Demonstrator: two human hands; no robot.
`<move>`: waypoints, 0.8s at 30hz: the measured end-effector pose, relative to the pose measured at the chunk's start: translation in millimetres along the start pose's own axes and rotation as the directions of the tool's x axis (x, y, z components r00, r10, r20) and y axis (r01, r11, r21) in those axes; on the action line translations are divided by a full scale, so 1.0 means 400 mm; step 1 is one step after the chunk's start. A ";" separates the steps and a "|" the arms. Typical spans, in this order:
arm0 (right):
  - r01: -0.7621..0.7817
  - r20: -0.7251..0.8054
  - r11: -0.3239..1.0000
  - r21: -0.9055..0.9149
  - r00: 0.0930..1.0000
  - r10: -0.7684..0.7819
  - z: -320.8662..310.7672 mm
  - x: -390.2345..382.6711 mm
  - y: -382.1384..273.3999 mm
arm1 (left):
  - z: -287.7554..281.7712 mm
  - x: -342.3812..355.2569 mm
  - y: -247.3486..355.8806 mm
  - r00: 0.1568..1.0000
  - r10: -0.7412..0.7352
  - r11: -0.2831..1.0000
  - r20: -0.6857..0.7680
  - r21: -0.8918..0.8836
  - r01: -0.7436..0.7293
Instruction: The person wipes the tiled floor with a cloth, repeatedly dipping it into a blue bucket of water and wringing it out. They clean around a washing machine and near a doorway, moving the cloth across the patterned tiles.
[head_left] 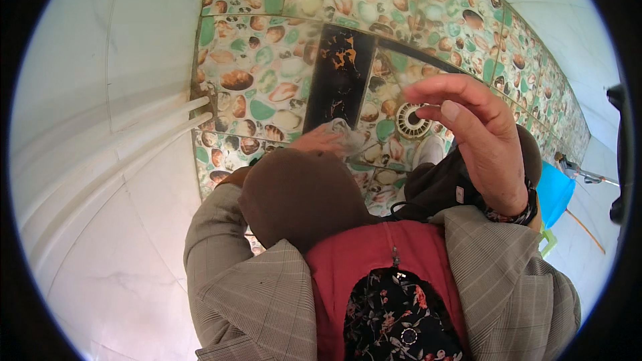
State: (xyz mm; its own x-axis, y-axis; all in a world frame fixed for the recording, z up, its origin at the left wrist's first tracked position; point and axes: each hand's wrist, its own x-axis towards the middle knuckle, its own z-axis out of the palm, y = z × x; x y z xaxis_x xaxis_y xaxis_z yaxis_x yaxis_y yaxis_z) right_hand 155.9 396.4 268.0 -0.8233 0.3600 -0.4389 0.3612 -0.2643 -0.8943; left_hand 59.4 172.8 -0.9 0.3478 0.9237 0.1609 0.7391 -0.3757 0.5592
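Low near the patterned floor, my left hand (319,139) reaches past my knee with its fingers on a pale, crumpled cloth (342,135). The cloth lies at the near end of a black marbled tile strip (334,90). Raised in front of my right knee is my right hand (485,137), its fingers bent and its thumb apart from them, with nothing between. Beyond its fingertips, down on the floor, a round white drain cover (405,124) shows partly. My knee hides the left wrist.
Two white pipes (170,117) run along the left wall to the floor. A white shoe (429,150) stands beside the drain. On the right are a blue plastic object (555,194) and a metal fitting (588,175) by the wall. Pebble-patterned tiles (261,73) cover the floor.
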 end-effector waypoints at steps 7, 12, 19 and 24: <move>0.006 -0.105 0.998 0.069 0.994 0.002 -0.001 -0.005 -0.005 | -0.179 -0.059 -0.330 0.797 -0.584 0.785 -0.155 0.141 0.603; 0.022 -0.110 0.997 0.076 0.994 -0.014 -0.001 -0.013 -0.003 | -0.152 0.000 -0.351 0.648 -0.627 0.640 -0.433 0.188 0.745; -0.015 -0.019 0.998 0.063 1.000 0.016 0.030 0.019 0.013 | 0.024 -0.153 -0.013 0.822 -0.567 0.822 -0.045 0.038 0.569; -0.021 -0.005 0.999 0.044 1.000 0.021 0.043 0.044 0.037 | 0.026 -0.376 0.074 0.376 -0.849 0.425 -0.371 -0.057 0.903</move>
State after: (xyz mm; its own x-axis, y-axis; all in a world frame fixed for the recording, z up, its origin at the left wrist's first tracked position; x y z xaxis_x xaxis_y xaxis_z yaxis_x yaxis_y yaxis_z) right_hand 139.3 383.6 248.5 -0.8133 0.3583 -0.4584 0.3591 -0.3106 -0.8801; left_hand 35.0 21.9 -17.2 -0.7107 0.6945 -0.1122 0.5956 0.6788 0.4295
